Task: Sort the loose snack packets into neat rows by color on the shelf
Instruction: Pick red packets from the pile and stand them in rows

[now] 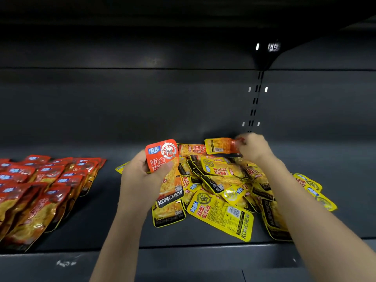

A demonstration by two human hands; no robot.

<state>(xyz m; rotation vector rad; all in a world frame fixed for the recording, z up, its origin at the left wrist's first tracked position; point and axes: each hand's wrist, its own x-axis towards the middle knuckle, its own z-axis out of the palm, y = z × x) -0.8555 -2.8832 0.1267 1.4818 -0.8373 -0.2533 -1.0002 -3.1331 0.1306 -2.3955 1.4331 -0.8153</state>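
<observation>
A loose heap of yellow and red snack packets [221,186] lies on the dark shelf [126,224], centre right. My left hand [140,176] grips a red packet [162,154] upright over the heap's left edge, its printed front facing me. My right hand [254,147] pinches one end of another red packet [222,146], held flat above the back of the heap with its orange-yellow back side showing. At the left, red packets [40,190] lie in overlapping rows.
The shelf's front lip [183,261] runs across the bottom. A slotted upright [254,102] stands in the back panel behind my right hand. Bare shelf separates the red rows from the heap. A few yellow packets [313,190] lie at the far right.
</observation>
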